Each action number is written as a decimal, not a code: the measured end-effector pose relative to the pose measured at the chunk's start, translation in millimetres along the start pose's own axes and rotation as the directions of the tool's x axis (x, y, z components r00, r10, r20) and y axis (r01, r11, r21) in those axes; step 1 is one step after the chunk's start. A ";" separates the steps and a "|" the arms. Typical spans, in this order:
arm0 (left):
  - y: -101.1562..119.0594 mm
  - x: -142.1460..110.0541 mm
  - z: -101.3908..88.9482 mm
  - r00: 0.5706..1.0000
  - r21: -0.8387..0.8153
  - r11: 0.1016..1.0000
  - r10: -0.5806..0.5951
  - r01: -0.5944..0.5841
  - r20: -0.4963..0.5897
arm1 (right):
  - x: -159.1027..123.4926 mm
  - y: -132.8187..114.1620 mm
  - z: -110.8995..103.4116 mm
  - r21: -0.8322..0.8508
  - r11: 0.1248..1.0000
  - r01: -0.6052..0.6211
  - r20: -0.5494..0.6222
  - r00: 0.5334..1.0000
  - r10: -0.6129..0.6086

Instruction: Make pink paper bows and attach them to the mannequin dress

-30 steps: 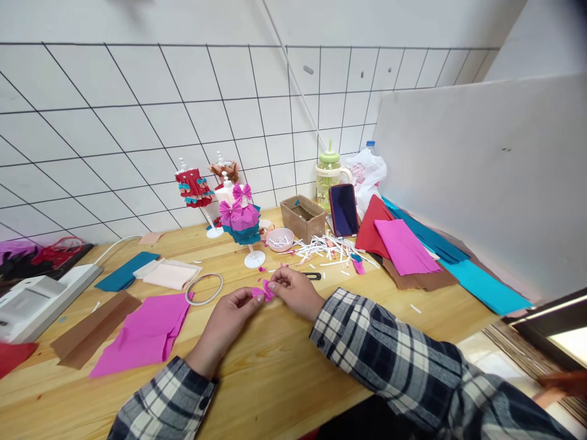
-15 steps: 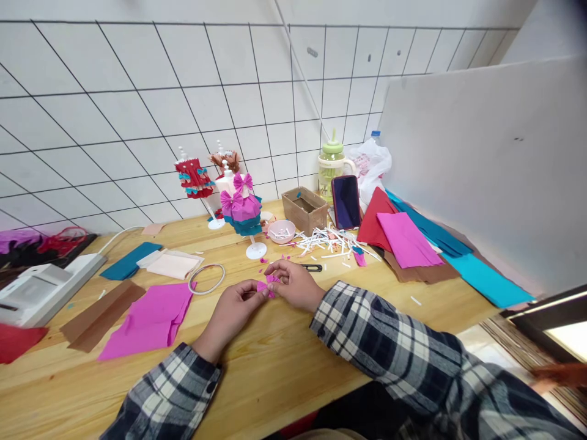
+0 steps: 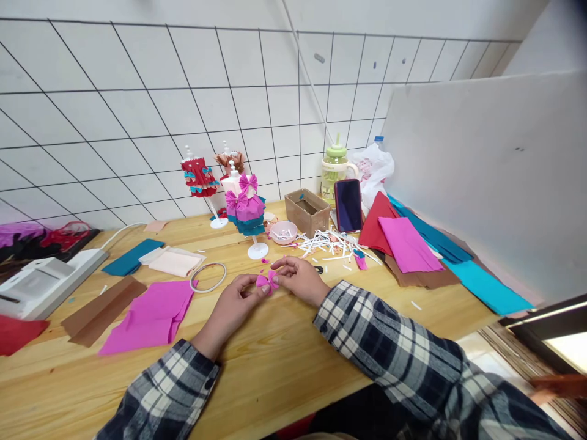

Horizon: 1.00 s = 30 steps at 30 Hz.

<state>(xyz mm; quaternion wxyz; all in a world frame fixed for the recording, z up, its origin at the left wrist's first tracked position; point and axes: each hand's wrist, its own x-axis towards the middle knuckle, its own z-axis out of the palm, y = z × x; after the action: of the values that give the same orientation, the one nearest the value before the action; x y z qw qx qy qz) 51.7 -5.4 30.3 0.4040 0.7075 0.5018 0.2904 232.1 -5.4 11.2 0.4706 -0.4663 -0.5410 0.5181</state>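
Note:
A small magenta crepe-paper bow [image 3: 267, 280] is pinched between my two hands, just above the wooden table. My left hand [image 3: 235, 305] is closed on its left side with thumb and fingertips. From the right, my right hand [image 3: 300, 281] grips the other side. Behind the hands stands a miniature dress stand [image 3: 245, 208] wearing a pink, magenta and teal paper dress with two magenta bows. Part of a small black tool [image 3: 318, 269] shows beyond my right hand; the rest is hidden.
Magenta paper [image 3: 149, 315], brown paper [image 3: 103, 310] and a metal ring [image 3: 208, 278] lie to the left. Behind are a pink bowl [image 3: 283, 232], white paper sticks [image 3: 328, 243], a cardboard box [image 3: 307, 214], a phone [image 3: 348, 206] and a green bottle [image 3: 334, 171]. Folded paper sheets [image 3: 410, 244] lie right.
The bow now shows more openly between the fingertips, and both hands have shifted slightly. My right hand covers more of the black tool. The camera view has tilted a little.

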 end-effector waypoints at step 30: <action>-46.0 3.5 -102.9 0.997 0.866 0.493 -0.047 0.078 -0.063 | -5.6 8.8 -6.8 -0.552 0.827 0.110 0.133 0.990 -0.043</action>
<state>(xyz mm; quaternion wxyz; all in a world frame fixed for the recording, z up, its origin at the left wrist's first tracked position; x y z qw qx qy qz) -53.1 34.6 42.5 -0.0033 0.7914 0.6112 -0.0048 239.7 -10.0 2.3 0.3028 -0.5307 -0.7128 0.3444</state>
